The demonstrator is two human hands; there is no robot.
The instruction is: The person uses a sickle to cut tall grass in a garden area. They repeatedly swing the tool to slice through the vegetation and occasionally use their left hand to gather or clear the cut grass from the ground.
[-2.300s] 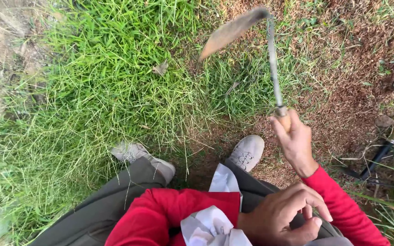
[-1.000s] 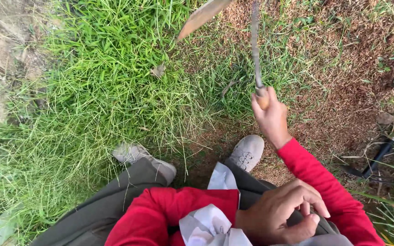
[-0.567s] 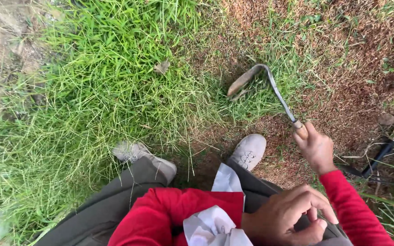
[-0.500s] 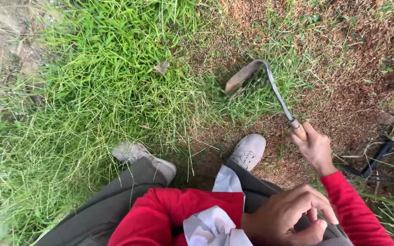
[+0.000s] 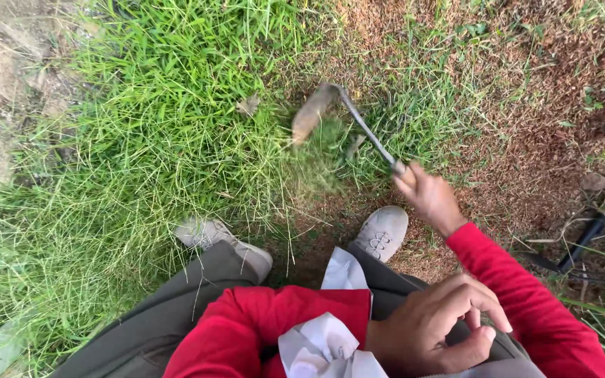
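Reading left to right. The thick green grass (image 5: 141, 161) is filling the left and centre of the head view; I am seeing two pale shoes (image 5: 379, 231) planted at its lower edge, on bare brown soil (image 5: 526, 119).

Centre: the sickle (image 5: 341, 115) is lying low over the grass, its curved blade (image 5: 309, 119) blurred and reaching left into the tuft, its thin metal shank running down and right. The blade is looking dull and brownish, the shank dark grey. I am judging it light and stiff, weighted toward the blade end, and sharp along the inner curve, so the only sound hold is at the handle end, well clear of the edge.

Right of centre: the right hand (image 5: 428, 199) is gripping that handle end, fingers clenched round it, red sleeve behind.

Bottom: the left hand (image 5: 435, 329) is resting at the lap beside some white cloth (image 5: 323, 343), fingers curled in loosely, thumb meeting fingertips; I cannot tell if anything is pinched there.

Far right: a dark long-handled tool (image 5: 589, 238) is lying on the soil, untouched.
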